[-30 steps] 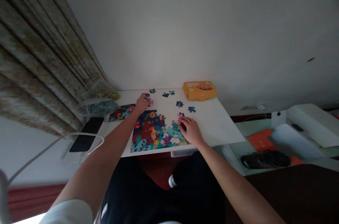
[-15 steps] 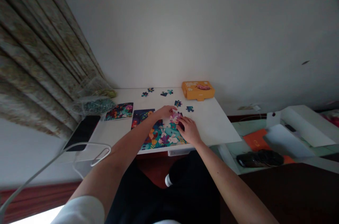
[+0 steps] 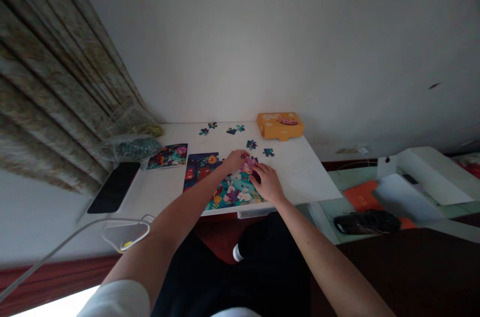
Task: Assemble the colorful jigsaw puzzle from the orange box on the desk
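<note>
A partly assembled jigsaw puzzle with rabbits and flowers lies at the front of the white table. Over its upper right part, a pink puzzle piece sits between my two hands. My left hand has its fingers curled in at the piece's left side. From the right, my right hand has thumb and fingers bent against the same piece. Whether the piece lies flat or is slightly raised, I cannot tell. Several loose puzzle pieces lie beyond my hands.
An orange puzzle box stands at the table's back right. On the left are a picture card, a black phone and a clear plastic bag. A white cable loops beside my left forearm. Right of the table, a low glass shelf holds a dark shoe.
The view has shifted slightly. My left hand has moved a little to the right and its fingers are closer around the pink piece. My right hand stays nearly in place; the cable has swung.
</note>
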Tool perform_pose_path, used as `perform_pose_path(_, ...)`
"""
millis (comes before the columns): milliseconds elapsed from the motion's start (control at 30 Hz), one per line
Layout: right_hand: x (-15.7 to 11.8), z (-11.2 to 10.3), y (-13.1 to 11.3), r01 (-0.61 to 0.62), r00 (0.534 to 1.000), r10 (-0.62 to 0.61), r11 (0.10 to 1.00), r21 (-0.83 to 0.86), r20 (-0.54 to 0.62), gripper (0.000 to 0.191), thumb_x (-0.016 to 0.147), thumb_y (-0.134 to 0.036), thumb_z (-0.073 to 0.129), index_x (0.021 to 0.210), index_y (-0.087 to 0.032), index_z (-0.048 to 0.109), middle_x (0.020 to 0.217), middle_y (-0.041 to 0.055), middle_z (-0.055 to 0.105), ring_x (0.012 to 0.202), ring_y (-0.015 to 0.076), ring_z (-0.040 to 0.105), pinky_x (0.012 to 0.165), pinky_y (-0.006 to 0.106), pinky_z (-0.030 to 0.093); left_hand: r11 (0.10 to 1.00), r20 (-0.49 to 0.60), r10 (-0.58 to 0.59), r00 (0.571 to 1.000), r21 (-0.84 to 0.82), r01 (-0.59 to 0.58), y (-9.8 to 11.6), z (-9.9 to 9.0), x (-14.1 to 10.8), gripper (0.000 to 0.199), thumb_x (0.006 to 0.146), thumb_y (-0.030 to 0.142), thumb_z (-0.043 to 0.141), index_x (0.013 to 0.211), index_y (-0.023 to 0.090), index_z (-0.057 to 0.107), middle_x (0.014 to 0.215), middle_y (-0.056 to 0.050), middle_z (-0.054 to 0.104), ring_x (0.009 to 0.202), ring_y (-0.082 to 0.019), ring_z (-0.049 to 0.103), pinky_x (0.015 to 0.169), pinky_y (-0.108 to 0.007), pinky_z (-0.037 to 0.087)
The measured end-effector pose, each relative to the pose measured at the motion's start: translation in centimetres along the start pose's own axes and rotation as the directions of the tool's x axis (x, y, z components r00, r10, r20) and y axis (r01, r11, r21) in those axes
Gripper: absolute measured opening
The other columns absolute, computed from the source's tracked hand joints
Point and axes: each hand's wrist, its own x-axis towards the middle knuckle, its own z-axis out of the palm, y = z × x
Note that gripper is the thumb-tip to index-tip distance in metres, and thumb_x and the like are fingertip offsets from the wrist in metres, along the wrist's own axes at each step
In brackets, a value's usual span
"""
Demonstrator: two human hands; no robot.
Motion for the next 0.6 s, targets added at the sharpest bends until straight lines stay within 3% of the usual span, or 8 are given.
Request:
perform_pose_path(267, 0.0, 0.2, 0.1, -0.001, 1.0, 0.001, 1.0, 0.007, -0.008, 0.037, 0.097, -0.032, 0.061, 0.131, -0.021, 0.068, 0.141, 0.012, 0.065, 0.13, 0.0315, 0.055, 0.11, 0.049, 0.043, 0.995, -0.078, 0.008, 0.997, 0.096, 0.0, 0.1, 0.8, -1.6, 0.025, 0.098, 0.023, 0.059, 0.115, 0.019, 0.077, 0.121, -0.011, 0.073, 0.114, -0.025, 0.065, 0.102, -0.036, 0.048)
perform_pose_path(467, 0.0, 0.3, 0.2, 0.009, 1.0, -0.009, 1.0, 0.008, -0.022, 0.036, 0.098, -0.033, 0.059, 0.131, -0.022, 0.068, 0.139, 0.0116, 0.066, 0.13, 0.0314, 0.056, 0.109, 0.049, 0.044, 0.931, -0.116, 0.195, 0.974, 0.335, -0.147, 0.0, 0.9, -3.3, 0.027, 0.102, 0.027, 0.054, 0.119, 0.021, 0.074, 0.123, -0.011, 0.07, 0.117, -0.028, 0.062, 0.099, -0.042, 0.047)
perform_pose_path(600, 0.0, 0.4, 0.2, 0.015, 0.999, -0.015, 1.0, 0.007, -0.035, 0.037, 0.098, -0.033, 0.059, 0.132, -0.021, 0.068, 0.139, 0.0128, 0.066, 0.129, 0.0308, 0.057, 0.11, 0.049, 0.044, 0.867, -0.084, 0.339, 0.937, 0.415, -0.277, -0.2, 1.4, -5.5, 0.032, 0.106, 0.028, 0.048, 0.129, 0.021, 0.068, 0.133, -0.011, 0.069, 0.124, -0.026, 0.062, 0.109, -0.047, 0.042)
